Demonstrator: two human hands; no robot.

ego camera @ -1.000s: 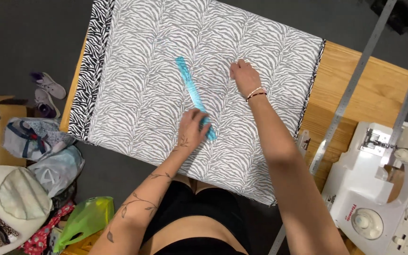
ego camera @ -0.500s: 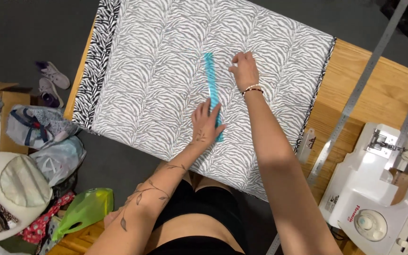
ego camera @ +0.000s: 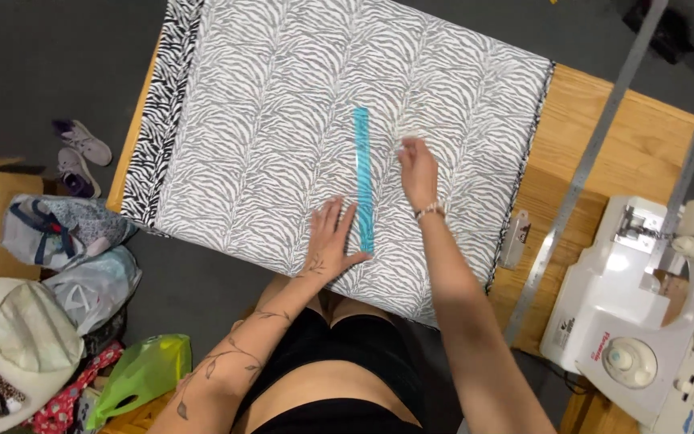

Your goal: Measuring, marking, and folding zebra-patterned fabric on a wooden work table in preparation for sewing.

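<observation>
Zebra-print fabric (ego camera: 283, 137) lies flat over most of a wooden table (ego camera: 636, 153), covering its left and middle; a darker black-and-white border strip (ego camera: 162, 120) runs down the fabric's left edge. The near edge of the cloth hangs just over the table's front, close to the person's lap. A translucent blue ruler (ego camera: 362, 178) lies on the fabric near its middle, running almost straight away from the person. Left hand (ego camera: 332, 241) rests flat on the cloth, fingers spread and extended, thumb tip touching the ruler's near end, nothing gripped. Right hand (ego camera: 418, 170) sits just right of the ruler, fingers drawn together at the tips on the fabric; whether they pinch something small cannot be told. Bare wood shows only right of the fabric's right edge, where a long metal ruler (ego camera: 580, 185) lies diagonally and a small clip-like tool (ego camera: 515, 238) sits near the cloth's edge. A white sewing machine (ego camera: 660, 313) fills the table's near right corner. Bags (ego camera: 82, 265) and shoes (ego camera: 80, 157) crowd the floor left.
</observation>
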